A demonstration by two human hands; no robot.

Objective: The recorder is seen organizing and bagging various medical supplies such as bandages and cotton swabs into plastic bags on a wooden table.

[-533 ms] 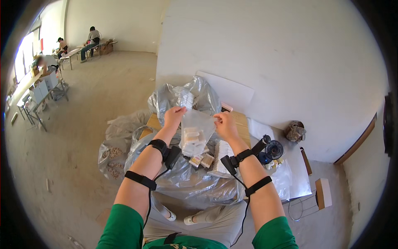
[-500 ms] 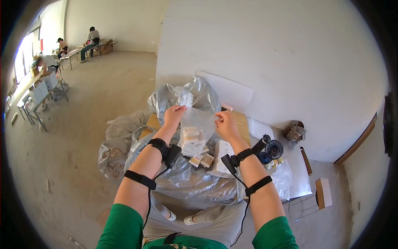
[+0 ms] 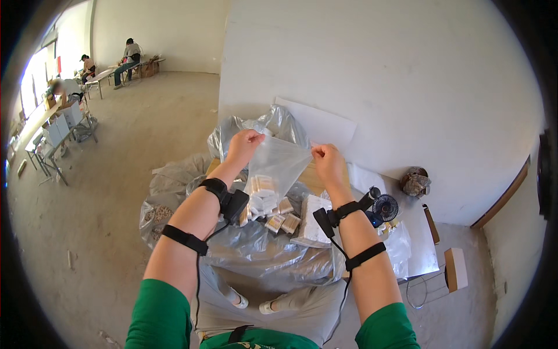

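Note:
A clear plastic bag (image 3: pixel 280 160) hangs upright in front of me, its top edge stretched between my two hands. My left hand (image 3: pixel 247 143) pinches the bag's upper left corner. At the upper right corner, my right hand (image 3: pixel 325 158) has its fingers closed on the plastic. Several small white-and-tan packs (image 3: pixel 263 187) show at the bottom of the bag. Just below it, loose small packs (image 3: pixel 283 223) lie on a plastic-covered table. A white block-like stack (image 3: pixel 314 220) sits to their right, beneath my right forearm.
A large grey plastic sack (image 3: pixel 224 139) stands behind the bag. A small black fan (image 3: pixel 385 207) is right of my right forearm, near a brown crumpled container (image 3: pixel 415 181). White board (image 3: pixel 325 122) leans on the wall. Other people (image 3: pixel 129 58) sit at tables far left.
Both hands have risen slightly and spread apart, pulling the bag's top edge wider and tauter. The packs inside have lifted a little with it.

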